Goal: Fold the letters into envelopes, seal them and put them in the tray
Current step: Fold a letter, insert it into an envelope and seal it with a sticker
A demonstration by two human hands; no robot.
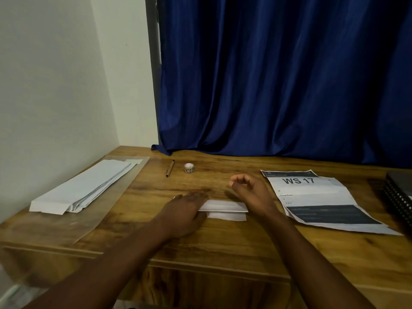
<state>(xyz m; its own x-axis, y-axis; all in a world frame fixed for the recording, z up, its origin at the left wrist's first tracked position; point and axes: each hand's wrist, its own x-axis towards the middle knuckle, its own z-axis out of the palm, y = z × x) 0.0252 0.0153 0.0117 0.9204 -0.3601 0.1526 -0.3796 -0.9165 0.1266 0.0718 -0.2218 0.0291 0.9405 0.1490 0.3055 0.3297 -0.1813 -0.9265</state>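
A: Left hand (186, 211) flat, fingers spread, pressing the folded white paper letter (225, 209) near the wooden desk's (223, 248) front edge.
B: Right hand (252, 192) at the letter's right end, fingers loosely curled, gripping nothing. White envelope stack (82, 188) sits by the left edge.

Two bare forearms coming in from bottom edge, no sleeves showing anywhere. Left hand (187, 210) and right hand (252, 192) both bare, no gloves, no watch or bands at wrists. Fingers (236, 180) slim, too blurry for nail detail.
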